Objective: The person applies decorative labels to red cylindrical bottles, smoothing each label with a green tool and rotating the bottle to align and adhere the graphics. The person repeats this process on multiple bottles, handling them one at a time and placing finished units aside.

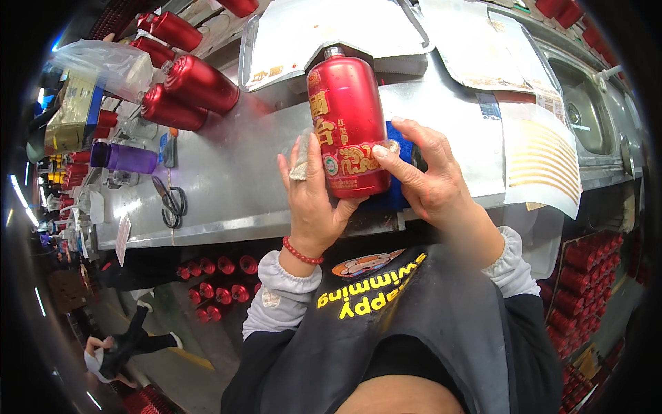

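Observation:
A glossy red bottle [351, 98] with gold characters and a gold dragon-like decal [357, 157] lies tilted before me, its clear neck pointing away. My left hand [313, 202] supports it from the left and below, its thumb near the base. A pale wrapping [300, 161] covers one finger of that hand. On the other side, my right hand [434, 173] has its fingers spread and touches the right end of the decal with one digit. The decal's edge stands out a little past the bottle's side. Beneath the bottle, a blue cloth or pad [399, 171] shows partly.
Decal sheets cover trays [247, 57] at the back; a sheet of gold strips [540, 155] overhangs the front edge. At left are red bottles [201, 85], scissors [173, 202] and a purple bottle [129, 158]. A sink [584, 114] is at right. Another person [126, 339] is at lower left.

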`<state>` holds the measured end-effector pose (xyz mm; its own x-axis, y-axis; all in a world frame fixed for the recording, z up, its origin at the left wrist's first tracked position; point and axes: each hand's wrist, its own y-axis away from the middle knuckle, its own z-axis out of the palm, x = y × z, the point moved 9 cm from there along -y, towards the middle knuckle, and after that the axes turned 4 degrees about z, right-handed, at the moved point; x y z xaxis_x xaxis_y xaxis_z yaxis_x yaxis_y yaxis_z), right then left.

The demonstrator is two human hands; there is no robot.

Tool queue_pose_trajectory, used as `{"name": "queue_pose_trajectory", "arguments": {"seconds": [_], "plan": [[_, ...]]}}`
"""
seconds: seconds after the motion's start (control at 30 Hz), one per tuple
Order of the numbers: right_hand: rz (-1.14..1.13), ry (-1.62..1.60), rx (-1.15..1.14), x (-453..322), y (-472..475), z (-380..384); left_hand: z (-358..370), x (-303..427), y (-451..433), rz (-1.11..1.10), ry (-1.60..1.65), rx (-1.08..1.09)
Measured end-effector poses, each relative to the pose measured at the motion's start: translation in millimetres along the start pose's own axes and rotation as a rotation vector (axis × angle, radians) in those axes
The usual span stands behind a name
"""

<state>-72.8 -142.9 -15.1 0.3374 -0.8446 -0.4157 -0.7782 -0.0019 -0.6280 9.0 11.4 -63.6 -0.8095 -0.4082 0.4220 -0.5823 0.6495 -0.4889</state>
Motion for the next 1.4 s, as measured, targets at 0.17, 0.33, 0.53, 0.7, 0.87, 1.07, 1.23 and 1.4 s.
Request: {"name": "queue_pose_trajectory", "arguments": {"seconds": [0.17,0.33,0.53,0.7,0.87,1.07,1.23,1.4], "plan": [[0.078,0.069,0.003,31.6,25.9,0.2,5.2,-3.7,3.1,-0.018,0.072,-0.013],[0.326,-0.346,0.317,22.7,4.7,-35.2,-2.3,7.7,-1.6,-0.004,0.025,0.022],[0.26,-0.281,0.158,-2.3,-37.4,-7.3,2.2,5.4,-2.2,-0.002,0.028,0.004],[0.747,-0.659,0.292,69.0,20.0,10.2,9.2,-2.6,1.5,-0.055,0.158,-0.033],[0.654,-0.563,0.242,55.7,20.9,16.5,-14.2,17.4,11.3,0.168,-0.102,0.2],[0.817,-0.872,0.288,80.2,43.1,21.3,-11.4,68.0,-9.2,0.463,-0.399,-0.047],[0.781,-0.869,0.283,68.1,27.7,7.8,-0.6,76.6,-29.6,0.555,-0.318,-0.125],[0.613,-0.794,0.067,36.3,-8.1,22.8,-6.4,-3.2,-9.9,-0.014,0.125,0.112]]}}
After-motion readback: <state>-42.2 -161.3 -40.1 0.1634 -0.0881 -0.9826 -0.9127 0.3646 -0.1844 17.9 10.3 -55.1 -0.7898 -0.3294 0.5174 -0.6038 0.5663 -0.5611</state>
